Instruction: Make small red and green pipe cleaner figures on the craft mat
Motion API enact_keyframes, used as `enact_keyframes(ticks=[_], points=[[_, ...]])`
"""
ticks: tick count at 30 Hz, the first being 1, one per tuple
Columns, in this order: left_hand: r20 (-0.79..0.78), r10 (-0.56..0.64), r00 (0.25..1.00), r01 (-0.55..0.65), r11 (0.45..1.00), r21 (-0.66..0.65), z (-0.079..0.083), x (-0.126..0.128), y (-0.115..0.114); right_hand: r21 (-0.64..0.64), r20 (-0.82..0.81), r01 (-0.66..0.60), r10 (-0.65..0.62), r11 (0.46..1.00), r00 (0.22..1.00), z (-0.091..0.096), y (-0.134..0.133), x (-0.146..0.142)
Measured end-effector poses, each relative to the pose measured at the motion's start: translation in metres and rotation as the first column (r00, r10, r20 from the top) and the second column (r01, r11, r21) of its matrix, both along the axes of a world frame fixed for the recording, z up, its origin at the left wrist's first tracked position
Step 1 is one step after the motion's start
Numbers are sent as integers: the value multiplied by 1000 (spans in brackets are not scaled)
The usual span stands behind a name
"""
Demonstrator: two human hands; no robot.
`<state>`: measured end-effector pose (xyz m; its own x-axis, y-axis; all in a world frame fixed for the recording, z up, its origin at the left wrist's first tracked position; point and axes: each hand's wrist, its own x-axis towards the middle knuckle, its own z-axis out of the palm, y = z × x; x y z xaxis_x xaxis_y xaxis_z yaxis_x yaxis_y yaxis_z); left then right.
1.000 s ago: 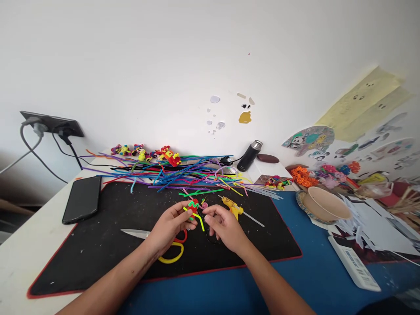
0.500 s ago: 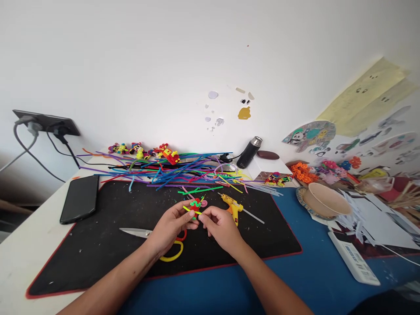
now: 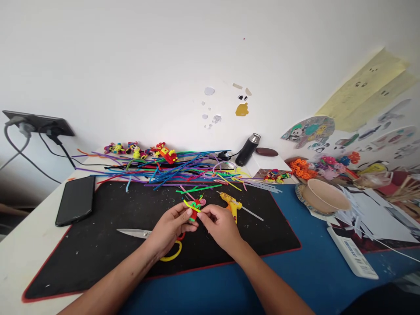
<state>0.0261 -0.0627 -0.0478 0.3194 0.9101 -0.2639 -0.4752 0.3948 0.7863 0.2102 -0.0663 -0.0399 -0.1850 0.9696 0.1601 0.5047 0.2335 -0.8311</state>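
Over the middle of a black mat (image 3: 98, 245), my left hand (image 3: 177, 221) is closed on a small red and green pipe-cleaner figure (image 3: 194, 214). A yellow pipe cleaner (image 3: 192, 207) lies across the front of the figure. My right hand (image 3: 218, 223) pinches the right end of that yellow strip between thumb and fingers. A pink curl shows behind the figure. Partly under my left wrist lie scissors (image 3: 134, 233) with red and yellow handles. Just beyond my right hand rests a yellow glue gun (image 3: 231, 203) with a glue stick in its back.
Loose colored pipe cleaners (image 3: 177, 170) heap along the wall with several finished figures (image 3: 166, 153). A phone (image 3: 76, 200) lies at left. A dark flask (image 3: 248, 149) leans at the back. A bowl (image 3: 328, 195) and a white calculator-like device (image 3: 352, 251) are on the right.
The yellow strip's left end now angles upward across the figure, higher than before. Both hands keep their grip. The whole view has shifted slightly.
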Motion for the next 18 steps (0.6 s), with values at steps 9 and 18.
enact_keyframes(ticks=[9,18], points=[[-38,-14,999,15,1000,22,-1,-1,-1,42,66,-25,22,999,998,4,-2,-1],[53,31,998,-25,994,-109,-6,-1,0,-22,-10,-30,29,999,1000,4,-4,0]])
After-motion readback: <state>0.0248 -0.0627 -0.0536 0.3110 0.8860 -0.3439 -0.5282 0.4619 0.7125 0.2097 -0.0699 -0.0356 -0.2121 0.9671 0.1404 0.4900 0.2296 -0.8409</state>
